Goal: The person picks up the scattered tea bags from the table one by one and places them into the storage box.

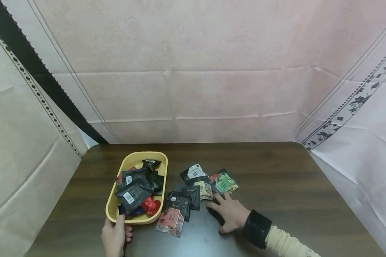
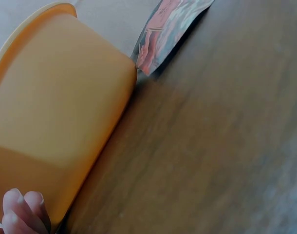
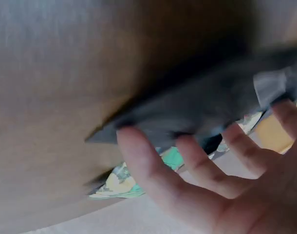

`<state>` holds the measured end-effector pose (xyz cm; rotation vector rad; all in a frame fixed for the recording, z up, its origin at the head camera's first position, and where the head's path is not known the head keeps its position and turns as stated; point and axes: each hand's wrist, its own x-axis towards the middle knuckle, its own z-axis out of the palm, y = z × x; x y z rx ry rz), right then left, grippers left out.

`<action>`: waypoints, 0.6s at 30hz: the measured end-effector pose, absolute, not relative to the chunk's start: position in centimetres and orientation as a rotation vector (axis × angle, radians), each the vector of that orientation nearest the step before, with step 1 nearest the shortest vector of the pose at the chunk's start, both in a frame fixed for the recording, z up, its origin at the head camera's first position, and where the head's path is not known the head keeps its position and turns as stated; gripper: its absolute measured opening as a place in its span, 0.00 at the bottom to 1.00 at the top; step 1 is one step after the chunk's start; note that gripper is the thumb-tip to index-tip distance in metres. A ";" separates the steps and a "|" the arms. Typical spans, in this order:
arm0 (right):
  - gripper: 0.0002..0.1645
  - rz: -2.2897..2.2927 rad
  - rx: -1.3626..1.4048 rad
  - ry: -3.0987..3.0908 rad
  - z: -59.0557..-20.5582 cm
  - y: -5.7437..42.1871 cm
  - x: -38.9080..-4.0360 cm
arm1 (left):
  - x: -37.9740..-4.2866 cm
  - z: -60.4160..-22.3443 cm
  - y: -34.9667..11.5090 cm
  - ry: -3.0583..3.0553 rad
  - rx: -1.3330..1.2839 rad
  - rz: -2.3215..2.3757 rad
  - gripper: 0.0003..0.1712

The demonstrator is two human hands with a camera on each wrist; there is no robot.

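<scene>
Clearly, left hand [image 1: 113, 235] gripping yellow tub [image 1: 108, 208], right hand [image 1: 232, 215] spread, touching dark packet [image 3: 202, 107].

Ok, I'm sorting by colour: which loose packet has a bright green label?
The packet just beyond the right hand, right of the cream-patterned one; no other loose packet shows a bright green label.

From the near side, the head camera looks down over the wooden table [image 1: 286, 185]; wrist cameras sit close, tilted; head and left wrist share the yellow tub [image 2: 61, 92].
</scene>
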<state>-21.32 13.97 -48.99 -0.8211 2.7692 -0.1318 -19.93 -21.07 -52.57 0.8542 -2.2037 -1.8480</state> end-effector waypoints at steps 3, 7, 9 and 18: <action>0.42 -0.118 -0.815 2.785 -49.4 14.1 -21.5 | -20.0 -52.5 -21.0 -2.203 0.874 -1.847 0.16; 0.37 -0.134 -0.842 2.805 -49.6 14.1 -21.9 | -19.8 -52.4 -21.1 -2.200 0.900 -1.831 0.17; 0.34 -0.130 -0.871 2.814 -49.6 14.1 -22.0 | -19.8 -52.4 -21.1 -2.205 0.896 -1.827 0.17; 0.12 -0.138 -0.987 2.895 -50.1 13.7 -22.4 | -19.8 -52.4 -20.9 -2.211 0.892 -1.811 0.17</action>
